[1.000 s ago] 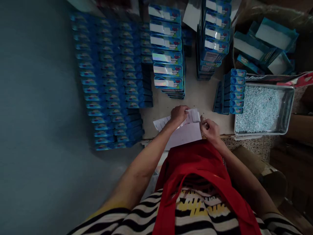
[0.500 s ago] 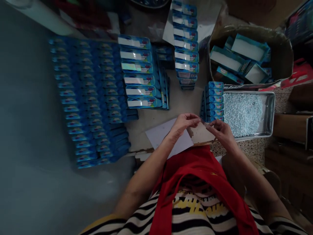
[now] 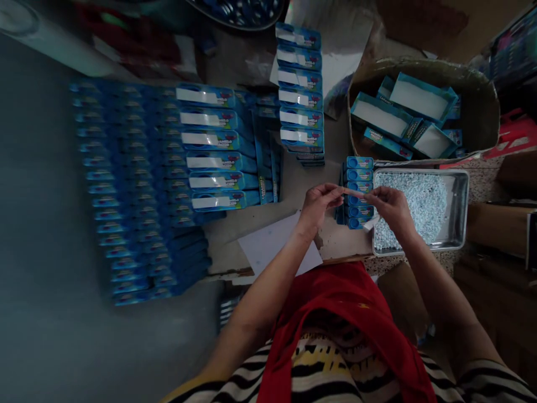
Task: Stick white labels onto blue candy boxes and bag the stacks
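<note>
Between my two hands stretches a thin, pale strip that looks like a piece of tape. My left hand pinches its left end, and my right hand pinches the right end. Just beyond and beneath the strip stands a short row of small blue boxes with round dark-blue spots on their faces. Below my right fingers a small white piece shows; whether it touches the hand I cannot tell. A metal tray full of pale blue-white granules lies behind my right hand.
Many blue boxes stand in rows on the left, larger ones with white labels beside them. Another row of labelled boxes is at the far middle. A carton holds open blue boxes. White paper lies near the table's front edge.
Both hands have risen slightly away from my body, and the strip between them is now pulled straight. My view has shifted, so the boxes and tray appear lower.
</note>
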Motion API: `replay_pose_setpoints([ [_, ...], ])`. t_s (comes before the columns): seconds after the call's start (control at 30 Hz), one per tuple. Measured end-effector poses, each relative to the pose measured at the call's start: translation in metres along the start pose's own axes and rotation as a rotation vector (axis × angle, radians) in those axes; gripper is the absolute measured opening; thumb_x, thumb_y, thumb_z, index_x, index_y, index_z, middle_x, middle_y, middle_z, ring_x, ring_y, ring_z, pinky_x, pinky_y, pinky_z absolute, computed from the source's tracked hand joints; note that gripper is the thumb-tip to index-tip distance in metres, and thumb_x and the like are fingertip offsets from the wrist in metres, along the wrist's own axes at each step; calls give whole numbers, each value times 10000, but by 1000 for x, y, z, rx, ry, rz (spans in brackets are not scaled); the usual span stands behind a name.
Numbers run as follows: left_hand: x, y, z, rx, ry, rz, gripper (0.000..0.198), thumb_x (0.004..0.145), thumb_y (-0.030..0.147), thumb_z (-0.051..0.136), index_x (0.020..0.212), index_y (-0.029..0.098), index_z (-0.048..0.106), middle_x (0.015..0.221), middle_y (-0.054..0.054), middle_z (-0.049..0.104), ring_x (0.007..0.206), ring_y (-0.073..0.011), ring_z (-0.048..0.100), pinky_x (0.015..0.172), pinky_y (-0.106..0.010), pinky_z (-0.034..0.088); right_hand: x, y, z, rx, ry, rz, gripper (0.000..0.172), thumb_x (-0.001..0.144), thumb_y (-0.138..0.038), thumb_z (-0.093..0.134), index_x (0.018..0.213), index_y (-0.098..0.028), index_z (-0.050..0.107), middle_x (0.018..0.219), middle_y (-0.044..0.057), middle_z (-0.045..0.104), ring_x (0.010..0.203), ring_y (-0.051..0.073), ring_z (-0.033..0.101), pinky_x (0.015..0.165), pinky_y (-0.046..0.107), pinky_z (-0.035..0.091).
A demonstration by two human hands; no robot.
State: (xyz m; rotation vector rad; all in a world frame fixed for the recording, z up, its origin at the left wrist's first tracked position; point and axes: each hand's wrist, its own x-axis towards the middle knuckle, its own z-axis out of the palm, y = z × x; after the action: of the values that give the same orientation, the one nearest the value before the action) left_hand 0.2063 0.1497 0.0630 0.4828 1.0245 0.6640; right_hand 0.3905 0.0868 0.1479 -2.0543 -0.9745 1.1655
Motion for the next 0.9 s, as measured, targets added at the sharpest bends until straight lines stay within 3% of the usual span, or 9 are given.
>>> replay_pose_setpoints([
  [0.17, 45, 3, 24, -37, 134, 179, 356, 696, 416, 934, 792, 191, 676, 739, 3, 672, 687, -115, 617, 715, -247, 522, 72, -7, -1, -245, 139, -86, 287, 822, -453, 745, 745, -177, 755, 656, 10, 650, 669, 173, 566, 629, 289, 368],
  [0.3, 69, -5, 35, -73, 237, 250, 317, 815, 411, 857, 798, 203, 618, 775, 11, 656, 751, -117, 612, 745, -225, 489, 104, -11, 4, -347, 142, -79, 244, 829, -404, 746, 749, -175, 770, 673, 11, 668, 704, 192, 606, 660, 306, 381],
  [0.73, 74, -10, 33, -27, 245, 165, 352, 815, 490, 809, 852, 217, 589, 856, 9, 685, 836, -140, 657, 819, -258, 524, 115, -7, 6, -353, 109, -58, 240, 802, -419, 754, 702, -202, 734, 673, 14, 671, 706, 201, 609, 683, 319, 400],
  [0.9, 82, -17, 38, -14, 260, 99, 294, 782, 435, 792, 830, 216, 601, 820, 10, 683, 805, -145, 655, 781, -259, 526, 126, 0, 3, -476, 243, 18, 399, 663, -506, 908, 641, -225, 625, 663, 15, 618, 721, 217, 585, 699, 334, 422],
])
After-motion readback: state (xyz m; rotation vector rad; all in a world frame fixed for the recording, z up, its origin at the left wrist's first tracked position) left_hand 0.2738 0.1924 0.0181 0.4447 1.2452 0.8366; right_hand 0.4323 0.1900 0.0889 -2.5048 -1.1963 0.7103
